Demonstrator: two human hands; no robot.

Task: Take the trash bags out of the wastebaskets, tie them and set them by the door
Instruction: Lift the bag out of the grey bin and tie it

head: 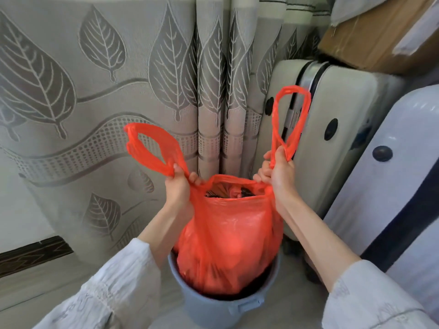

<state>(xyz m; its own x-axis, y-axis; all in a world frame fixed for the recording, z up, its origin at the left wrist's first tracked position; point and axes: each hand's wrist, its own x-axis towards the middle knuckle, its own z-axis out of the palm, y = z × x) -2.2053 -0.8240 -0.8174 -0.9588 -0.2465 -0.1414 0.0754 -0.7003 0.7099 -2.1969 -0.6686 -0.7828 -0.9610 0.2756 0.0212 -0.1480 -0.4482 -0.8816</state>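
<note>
1. Right now both hands are clamped on the red trash bag [231,236], one at each side of its mouth. The left hand [179,186] is fisted tight round the base of the left handle loop [152,148]; the right hand [280,172] is closed the same way on the right handle loop [291,119].
2. Both loops stick up above the fists, free and unknotted. Holding low at the loop bases prob. leaves enough slack above for tying.
3. Between the two grips the bag mouth gapes open; dark rubbish shows inside, can't tell what.
4. Below the grips the bag hangs full, bottom part sitting inside the blue-grey wastebasket [213,309]. Upper half is above the rim, so I'd judge the lift partway done, not clear yet.
5. Hands spread apart w/ the bag between, likely to keep the load level and the mouth from spilling.
6. Beyond the grips is a leaf-pattern curtain [95,91]; beside the right hand are a white suitcase [337,129] and a pale blue suitcase [392,198], close enough to snag the bag.
7. No door in view.
</note>
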